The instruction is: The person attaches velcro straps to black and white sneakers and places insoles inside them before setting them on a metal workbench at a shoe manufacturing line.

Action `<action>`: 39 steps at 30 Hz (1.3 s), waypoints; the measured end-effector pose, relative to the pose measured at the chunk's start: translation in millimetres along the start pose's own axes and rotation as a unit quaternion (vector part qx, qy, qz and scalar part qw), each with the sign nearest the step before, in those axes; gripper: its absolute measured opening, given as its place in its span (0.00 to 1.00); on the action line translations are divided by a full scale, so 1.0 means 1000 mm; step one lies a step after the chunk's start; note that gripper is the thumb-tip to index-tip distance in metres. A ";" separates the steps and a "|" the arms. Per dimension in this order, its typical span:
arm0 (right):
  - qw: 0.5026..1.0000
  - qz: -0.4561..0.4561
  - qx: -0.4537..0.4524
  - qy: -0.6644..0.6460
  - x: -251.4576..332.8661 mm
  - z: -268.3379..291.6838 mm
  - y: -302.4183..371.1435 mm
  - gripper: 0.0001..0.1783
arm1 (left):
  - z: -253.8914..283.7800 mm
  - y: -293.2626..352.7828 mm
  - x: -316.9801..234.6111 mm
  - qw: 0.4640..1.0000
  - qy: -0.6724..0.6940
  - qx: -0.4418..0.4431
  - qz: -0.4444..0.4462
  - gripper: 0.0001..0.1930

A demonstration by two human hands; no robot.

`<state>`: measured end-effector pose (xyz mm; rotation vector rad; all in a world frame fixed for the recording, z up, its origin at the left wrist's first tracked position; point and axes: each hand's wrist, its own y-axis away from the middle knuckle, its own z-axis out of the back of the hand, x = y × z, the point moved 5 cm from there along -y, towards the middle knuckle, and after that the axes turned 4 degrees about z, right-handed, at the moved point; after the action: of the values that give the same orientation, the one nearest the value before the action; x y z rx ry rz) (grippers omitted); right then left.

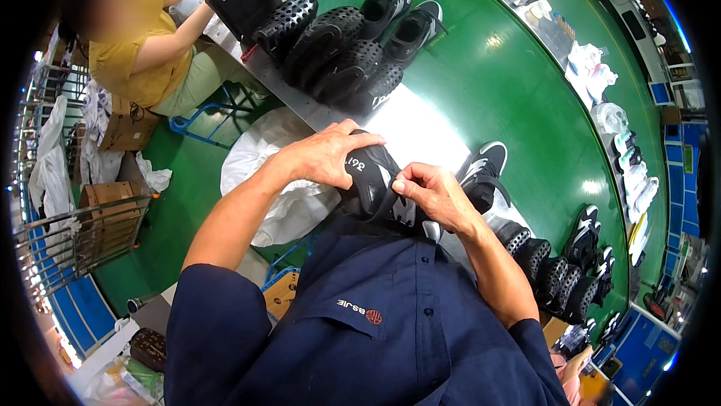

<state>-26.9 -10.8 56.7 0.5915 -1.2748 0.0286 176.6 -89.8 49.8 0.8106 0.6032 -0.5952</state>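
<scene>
Close to my body I hold a black shoe [366,190] with white markings over the bench. My left hand [324,153] is wrapped round one end of it, the thumb and fingers spread over its sides. My right hand [439,194] pinches a dark strap or edge of the same shoe between thumb and forefinger. The exact part in the pinch is too small to tell. Just beyond my right hand, a black and white shoe [487,169] rests on the metal bench [424,122].
Several black shoes, some with studded soles showing, crowd the bench at far left [338,53] and at right [556,267]. A white bag [259,158] bulges beside my left forearm. A person in yellow [146,49] works at the far left, near a blue stool [214,117].
</scene>
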 end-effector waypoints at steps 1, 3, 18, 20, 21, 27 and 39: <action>1.000 0.010 -0.004 0.004 0.000 0.000 -0.002 0.13 | 0.000 -0.001 -0.004 1.000 -0.006 0.002 -0.001 0.50; 1.000 0.006 -0.003 -0.001 -0.001 -0.002 -0.005 0.14 | 0.000 -0.001 -0.008 1.000 -0.019 0.006 -0.002 0.50; 0.998 0.030 0.021 0.057 0.016 -0.012 -0.024 0.13 | -0.003 -0.004 0.001 1.000 -0.017 0.008 -0.012 0.50; 0.994 0.067 0.028 0.079 0.015 -0.013 -0.029 0.13 | -0.003 -0.003 0.003 1.000 -0.006 0.012 -0.006 0.50; 0.994 0.064 0.030 0.080 0.016 -0.014 -0.031 0.13 | -0.003 -0.003 0.003 1.000 0.000 0.014 -0.004 0.50; 0.987 0.070 0.008 0.144 0.023 -0.013 -0.039 0.14 | -0.004 -0.003 0.011 1.000 0.010 0.009 -0.014 0.50; 0.970 0.028 -0.181 0.160 -0.008 0.014 0.001 0.20 | -0.084 -0.013 0.059 0.933 0.217 -0.210 0.197 0.47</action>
<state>-42.1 -13.4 52.2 0.2236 -0.9497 -0.0587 185.4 -44.9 -42.8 0.6286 0.9047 0.0949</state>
